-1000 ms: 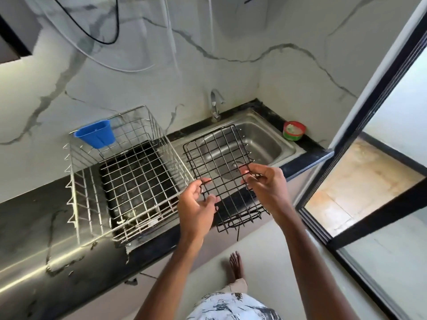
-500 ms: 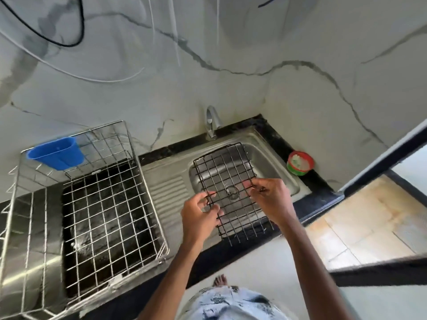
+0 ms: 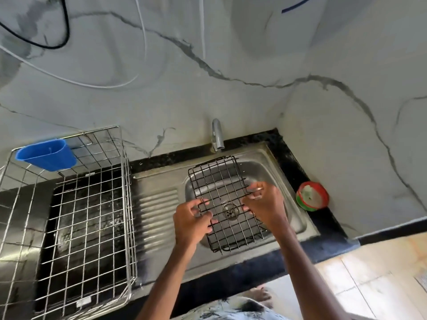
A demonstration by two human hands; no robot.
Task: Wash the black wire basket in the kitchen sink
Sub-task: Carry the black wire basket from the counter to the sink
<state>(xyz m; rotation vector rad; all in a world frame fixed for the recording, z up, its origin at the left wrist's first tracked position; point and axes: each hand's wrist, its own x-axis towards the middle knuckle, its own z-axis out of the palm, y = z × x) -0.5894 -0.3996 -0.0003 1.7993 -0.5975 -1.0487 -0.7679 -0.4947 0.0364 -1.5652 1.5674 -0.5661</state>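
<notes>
At the left of the frame, 1 blue cup (image 3: 46, 154) hangs on the silver wire rack (image 3: 69, 215), which stands on the counter (image 3: 323, 227). In the centre, my left hand (image 3: 193, 221) curls its fingers through the left edge of the black wire basket (image 3: 221, 188), held tilted over the sink (image 3: 298, 218), below the tap (image 3: 217, 135). My right hand (image 3: 263, 205) grips its right edge. A red-and-green tub (image 3: 312, 196) sits at the right.
</notes>
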